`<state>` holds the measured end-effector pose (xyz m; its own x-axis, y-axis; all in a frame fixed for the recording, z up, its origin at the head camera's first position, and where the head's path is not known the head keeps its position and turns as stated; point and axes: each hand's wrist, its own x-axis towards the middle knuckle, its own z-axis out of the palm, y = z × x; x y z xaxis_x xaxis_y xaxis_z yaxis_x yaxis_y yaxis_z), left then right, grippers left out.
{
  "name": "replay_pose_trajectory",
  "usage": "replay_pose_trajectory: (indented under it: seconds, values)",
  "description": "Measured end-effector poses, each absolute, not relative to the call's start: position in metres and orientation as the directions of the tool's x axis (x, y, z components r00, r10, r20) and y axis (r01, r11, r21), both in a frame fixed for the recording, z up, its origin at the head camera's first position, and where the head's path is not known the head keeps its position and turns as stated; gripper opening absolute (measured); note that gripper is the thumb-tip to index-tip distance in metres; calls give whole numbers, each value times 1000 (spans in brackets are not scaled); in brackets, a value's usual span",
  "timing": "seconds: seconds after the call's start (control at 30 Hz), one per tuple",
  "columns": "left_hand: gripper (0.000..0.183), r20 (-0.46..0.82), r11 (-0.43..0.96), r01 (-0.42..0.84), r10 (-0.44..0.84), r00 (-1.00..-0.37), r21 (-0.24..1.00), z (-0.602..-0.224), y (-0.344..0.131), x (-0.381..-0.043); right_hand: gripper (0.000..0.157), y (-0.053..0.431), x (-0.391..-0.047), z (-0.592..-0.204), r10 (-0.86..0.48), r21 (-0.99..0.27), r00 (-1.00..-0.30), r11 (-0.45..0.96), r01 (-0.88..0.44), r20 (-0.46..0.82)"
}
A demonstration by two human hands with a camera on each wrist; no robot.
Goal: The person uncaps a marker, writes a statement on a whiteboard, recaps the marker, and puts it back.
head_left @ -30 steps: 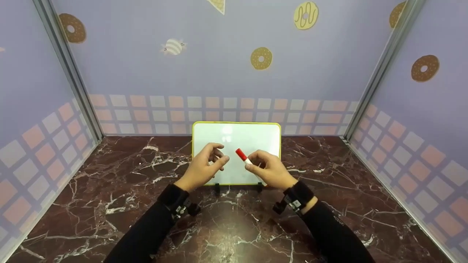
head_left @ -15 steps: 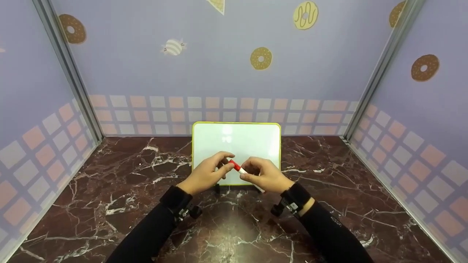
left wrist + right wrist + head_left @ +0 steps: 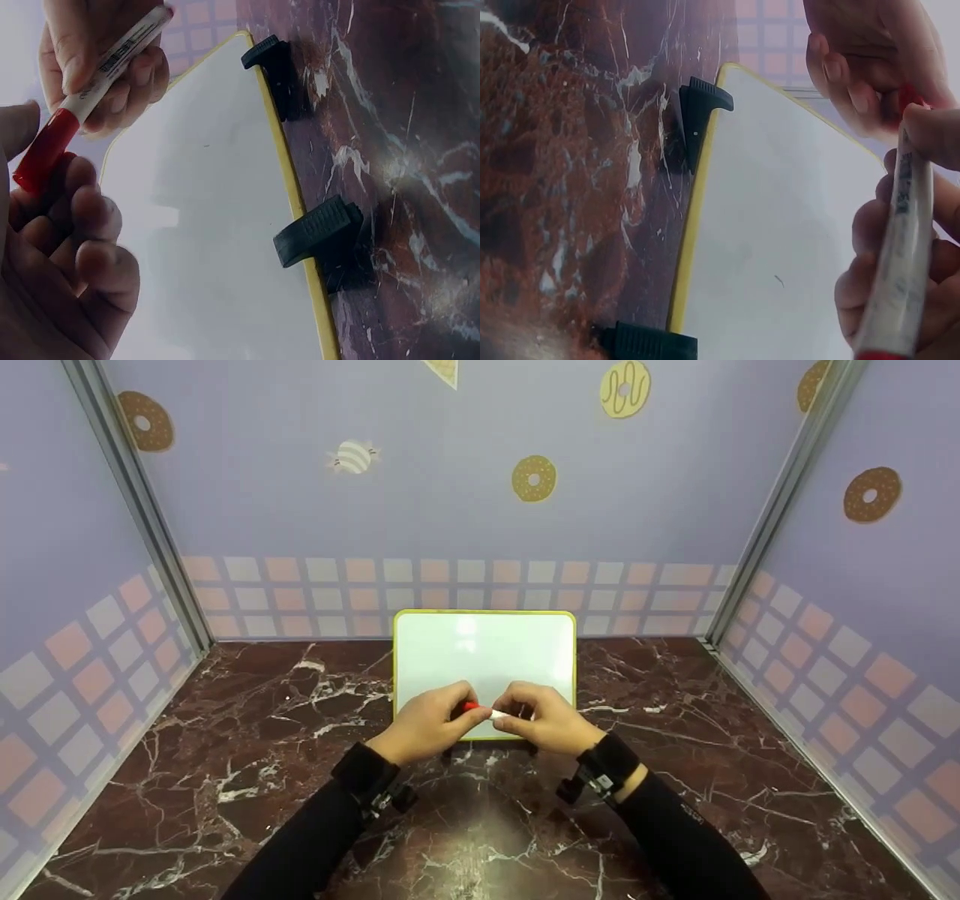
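Observation:
A white marker (image 3: 112, 66) with a red cap (image 3: 46, 152) is held between my two hands, in front of the whiteboard (image 3: 484, 652). My right hand (image 3: 551, 720) pinches the white barrel between thumb and fingers. At the capped end, my left hand (image 3: 431, 724) has its thumb and fingers around the red cap, which is mostly hidden in the head view. The right wrist view also shows the barrel (image 3: 900, 232) close up, with its other red end at the bottom edge.
The yellow-edged whiteboard stands tilted on black feet (image 3: 319, 231) on a dark red marbled table (image 3: 225, 780). A short dark mark (image 3: 779, 280) shows on the board. Patterned walls (image 3: 450, 510) enclose the back and both sides.
My left hand has moved right and its fingers have come around the red cap. The marker's capped end has lowered towards the left hand; the right hand still holds the barrel.

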<state>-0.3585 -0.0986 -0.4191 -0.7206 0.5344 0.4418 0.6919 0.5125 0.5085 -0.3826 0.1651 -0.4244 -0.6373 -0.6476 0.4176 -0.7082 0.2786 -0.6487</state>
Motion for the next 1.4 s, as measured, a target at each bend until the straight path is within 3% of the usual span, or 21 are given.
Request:
replay_pose_trajectory:
  seconds: [0.3,0.5,0.77,0.97,1.2,1.4]
  values:
    - [42,494,564,730,542,-680,387,-421,-92,-360,9,161,-376,-423,-703,-679,-586,200,-706,402]
    - [40,505,584,746,561,-656,320,-425,-89,-362,8,162,-377,-425,-695,-664,-582,199,-721,423]
    - [40,490,590,750,580,-651,299,-423,-86,-360,12,164,-371,-419,-691,-714,-635,247,-656,345]
    - [38,488,579,766,602,-632,278,-414,-87,-354,16,168,-368,-409,-714,-727,-615,220,-651,335]
    - [40,490,575,788,633,-599,220,-407,-87,-349,9,173,-366,-403,-734,-758,-603,190,-624,313]
    - [41,474,534,791,637,-608,298,-402,-91,-348,12,170,-366,-401,-738,-693,-554,165,-702,385]
